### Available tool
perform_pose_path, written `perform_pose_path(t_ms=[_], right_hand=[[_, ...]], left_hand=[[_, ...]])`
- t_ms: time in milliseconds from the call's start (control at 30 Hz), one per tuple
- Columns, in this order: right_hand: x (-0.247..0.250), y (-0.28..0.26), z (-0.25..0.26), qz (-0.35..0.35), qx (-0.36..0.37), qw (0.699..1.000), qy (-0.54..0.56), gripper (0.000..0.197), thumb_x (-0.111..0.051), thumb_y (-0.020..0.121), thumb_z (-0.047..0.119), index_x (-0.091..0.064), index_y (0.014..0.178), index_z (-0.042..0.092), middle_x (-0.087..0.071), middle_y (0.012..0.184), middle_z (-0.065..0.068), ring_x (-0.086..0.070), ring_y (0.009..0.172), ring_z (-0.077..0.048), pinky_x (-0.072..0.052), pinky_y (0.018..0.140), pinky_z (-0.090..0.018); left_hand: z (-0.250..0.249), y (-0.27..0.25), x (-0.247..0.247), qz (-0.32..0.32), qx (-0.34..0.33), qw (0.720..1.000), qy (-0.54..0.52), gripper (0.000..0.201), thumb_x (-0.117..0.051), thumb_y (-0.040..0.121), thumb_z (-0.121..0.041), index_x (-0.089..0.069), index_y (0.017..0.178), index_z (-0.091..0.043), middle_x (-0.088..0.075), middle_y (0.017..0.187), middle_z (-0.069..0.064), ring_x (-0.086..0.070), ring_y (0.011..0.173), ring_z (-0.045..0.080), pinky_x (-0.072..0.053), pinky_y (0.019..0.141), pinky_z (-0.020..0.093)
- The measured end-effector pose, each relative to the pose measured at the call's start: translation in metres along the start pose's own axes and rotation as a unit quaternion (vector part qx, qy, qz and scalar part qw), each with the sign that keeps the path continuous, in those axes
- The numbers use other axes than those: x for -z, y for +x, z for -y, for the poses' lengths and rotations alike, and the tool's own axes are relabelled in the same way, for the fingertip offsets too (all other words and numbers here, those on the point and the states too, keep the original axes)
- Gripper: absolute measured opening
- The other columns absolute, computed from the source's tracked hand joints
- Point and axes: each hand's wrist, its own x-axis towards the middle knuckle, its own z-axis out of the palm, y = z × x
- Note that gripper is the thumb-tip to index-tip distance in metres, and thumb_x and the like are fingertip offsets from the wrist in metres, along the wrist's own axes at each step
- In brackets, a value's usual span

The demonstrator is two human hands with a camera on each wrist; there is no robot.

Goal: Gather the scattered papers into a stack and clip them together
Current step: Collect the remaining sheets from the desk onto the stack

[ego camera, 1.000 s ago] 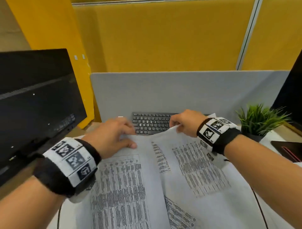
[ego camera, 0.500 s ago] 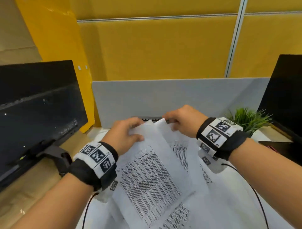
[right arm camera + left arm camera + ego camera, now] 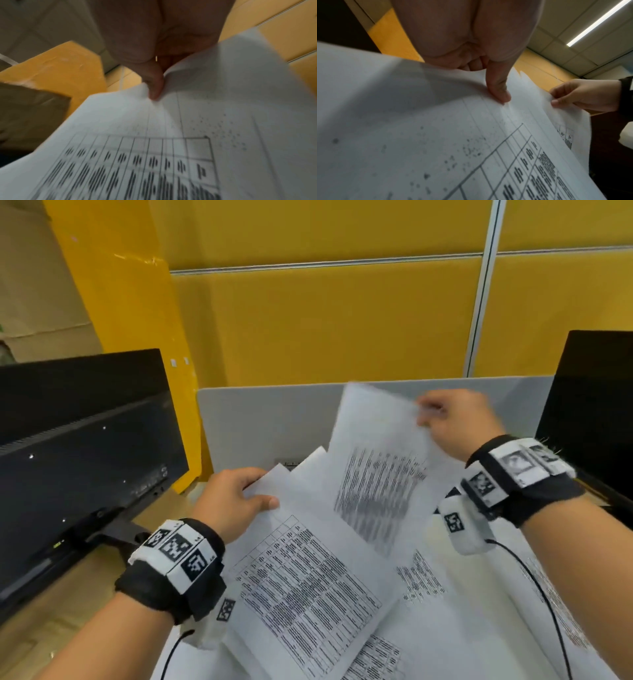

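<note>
1. Since a moment ago, the right hand (image 3: 457,422) has lifted one printed sheet (image 3: 380,470) clear of the pile and now holds it raised and tilted, so gathering is underway.
2. The left hand (image 3: 229,501) has its thumb on top of several fanned papers (image 3: 301,580), fingers clamped underneath.
3. The right fingers pinch the sheet's top corner.
4. More papers lie on the desk (image 3: 479,645); no clip is visible.

Both hands raised, left hand (image 3: 233,501) and right hand (image 3: 455,422) pinching.
</note>
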Motion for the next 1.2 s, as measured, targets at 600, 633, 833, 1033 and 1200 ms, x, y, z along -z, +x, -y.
perform_pose_path(t_ms=[600,633,833,1033,1200], right_hand=[[0.028,-0.018,-0.016,-0.189,-0.023,0.980,0.054,0.026,-0.058,0.090,0.021,-0.066,0.113,0.013,-0.069,0.106,-0.009,-0.063,0.095,-0.024,-0.049,0.086,-0.037],[0.021,-0.026,-0.008,-0.126,0.019,0.990,0.053,0.021,-0.060,0.090,0.020,-0.068,0.109,0.014,-0.070,0.100,-0.004,-0.062,0.090,-0.020,-0.047,0.083,-0.032],[-0.009,-0.069,0.024,0.200,0.098,0.944,0.244,0.010,-0.060,0.089,0.006,-0.065,0.091,0.015,-0.073,0.087,-0.004,-0.066,0.078,-0.015,-0.052,0.078,-0.030],[-0.020,-0.081,0.009,0.317,0.063,0.836,0.443,0.046,-0.070,0.074,0.047,-0.066,0.106,0.013,-0.073,0.098,-0.006,-0.068,0.086,-0.014,-0.055,0.076,-0.024],[-0.034,-0.089,0.002,0.351,0.020,0.794,0.496,0.045,-0.076,0.065,0.049,-0.072,0.103,0.025,-0.075,0.098,-0.003,-0.071,0.085,-0.012,-0.057,0.070,-0.023]], left_hand=[[-0.007,-0.015,0.013,0.049,-0.083,0.974,-0.206,0.014,-0.074,0.069,-0.012,-0.076,0.077,-0.023,-0.076,0.081,0.000,-0.072,0.073,0.012,-0.055,0.064,0.020],[-0.009,-0.013,0.010,0.038,-0.085,0.970,-0.225,0.014,-0.074,0.067,-0.017,-0.077,0.079,-0.023,-0.077,0.083,0.001,-0.073,0.075,0.014,-0.056,0.066,0.022],[-0.014,-0.004,-0.012,-0.042,-0.122,0.980,-0.154,0.022,-0.071,0.065,-0.029,-0.073,0.087,-0.029,-0.064,0.118,-0.018,-0.053,0.107,-0.012,-0.044,0.085,0.009],[-0.009,-0.002,-0.019,-0.043,-0.053,0.978,-0.198,0.018,-0.070,0.080,-0.015,-0.069,0.096,-0.023,-0.075,0.094,-0.013,-0.071,0.087,0.011,-0.058,0.079,0.034],[-0.004,-0.001,-0.030,-0.025,-0.039,0.984,-0.170,0.018,-0.072,0.081,-0.023,-0.069,0.099,-0.024,-0.076,0.095,-0.006,-0.072,0.086,0.014,-0.057,0.081,0.044]])
